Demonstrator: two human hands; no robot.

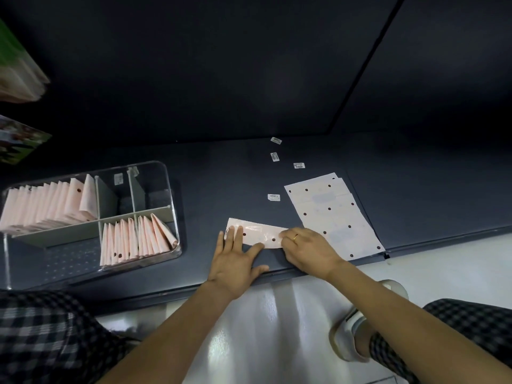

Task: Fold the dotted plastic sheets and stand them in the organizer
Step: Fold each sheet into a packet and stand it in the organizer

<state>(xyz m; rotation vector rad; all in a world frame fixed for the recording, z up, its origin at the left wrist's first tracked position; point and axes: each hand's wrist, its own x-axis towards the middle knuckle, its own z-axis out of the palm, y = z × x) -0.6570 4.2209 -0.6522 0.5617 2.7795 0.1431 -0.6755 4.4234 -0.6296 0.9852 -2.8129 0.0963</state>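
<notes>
Two hands work one folded dotted sheet [259, 234] at the near edge of the worktop [221, 184]. Your left hand [235, 261] lies flat, fingers straight, pinning the sheet's left end so it can't slide. Your right hand [307, 250] has curled fingers on the right end, apparently pinching it to set the crease. Just beyond, the stack of unfolded dotted sheets [332, 212] waits within reach. Further left, the clear organizer [163, 173] holds finished folds upright in two compartments; the back ones look nearly bare. Small labels [273, 197] lie scattered behind.
</notes>
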